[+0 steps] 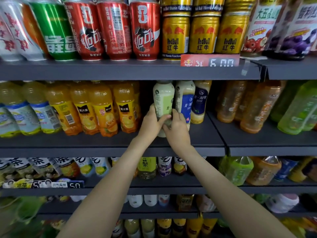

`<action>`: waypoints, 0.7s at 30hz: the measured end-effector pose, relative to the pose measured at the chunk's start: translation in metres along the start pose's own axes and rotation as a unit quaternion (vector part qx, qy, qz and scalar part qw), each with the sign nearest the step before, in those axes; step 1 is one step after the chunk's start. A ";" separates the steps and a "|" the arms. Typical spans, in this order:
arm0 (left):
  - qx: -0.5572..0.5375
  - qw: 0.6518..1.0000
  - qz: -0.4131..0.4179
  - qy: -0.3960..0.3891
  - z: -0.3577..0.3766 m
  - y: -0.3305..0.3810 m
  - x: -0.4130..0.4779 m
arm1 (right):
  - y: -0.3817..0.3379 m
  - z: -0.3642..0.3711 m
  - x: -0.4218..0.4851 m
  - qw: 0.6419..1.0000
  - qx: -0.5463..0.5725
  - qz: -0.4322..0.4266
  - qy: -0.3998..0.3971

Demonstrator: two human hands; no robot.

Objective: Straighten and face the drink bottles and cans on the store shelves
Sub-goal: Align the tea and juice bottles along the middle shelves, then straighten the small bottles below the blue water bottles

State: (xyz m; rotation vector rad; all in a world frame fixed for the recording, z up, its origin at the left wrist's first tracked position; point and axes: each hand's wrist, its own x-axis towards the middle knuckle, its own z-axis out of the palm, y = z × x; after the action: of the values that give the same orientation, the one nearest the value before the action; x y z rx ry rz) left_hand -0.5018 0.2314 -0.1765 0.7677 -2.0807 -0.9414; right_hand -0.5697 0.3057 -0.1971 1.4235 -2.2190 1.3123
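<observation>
A pale green milk-tea bottle (pixel 163 98) stands upright on the middle shelf (pixel 109 150), its label partly turned to the side. My left hand (pixel 151 121) wraps its lower left side, thumb across the front. My right hand (pixel 176 129) grips its lower right side and base. Both hands hide the bottle's lower part. Right beside it stand a blue-label bottle (pixel 186 103) and a dark-blue-label bottle (pixel 199 103), touching one another.
Orange juice bottles (pixel 101 109) line the shelf to the left, across a dark gap. Amber tea bottles (pixel 253 107) and green ones (pixel 301 109) stand right of a divider. Red cola cans (pixel 145 30) and gold energy cans (pixel 204 35) fill the shelf above.
</observation>
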 end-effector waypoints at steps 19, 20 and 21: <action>0.206 0.972 0.099 0.045 0.165 0.110 -0.084 | 0.145 -0.186 -0.059 0.995 -0.092 -0.017 0.021; 0.206 0.973 0.107 0.018 0.186 0.123 -0.088 | 0.161 -0.203 -0.065 0.995 -0.094 -0.005 0.016; 0.202 0.973 0.110 -0.009 0.208 0.137 -0.092 | 0.178 -0.222 -0.072 0.995 -0.097 0.008 0.010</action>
State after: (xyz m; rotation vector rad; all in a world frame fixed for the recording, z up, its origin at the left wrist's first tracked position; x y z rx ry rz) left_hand -0.6443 0.4539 -0.1995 0.7083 -2.3494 -0.4071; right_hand -0.7383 0.5452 -0.2091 1.3192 -2.2771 1.0769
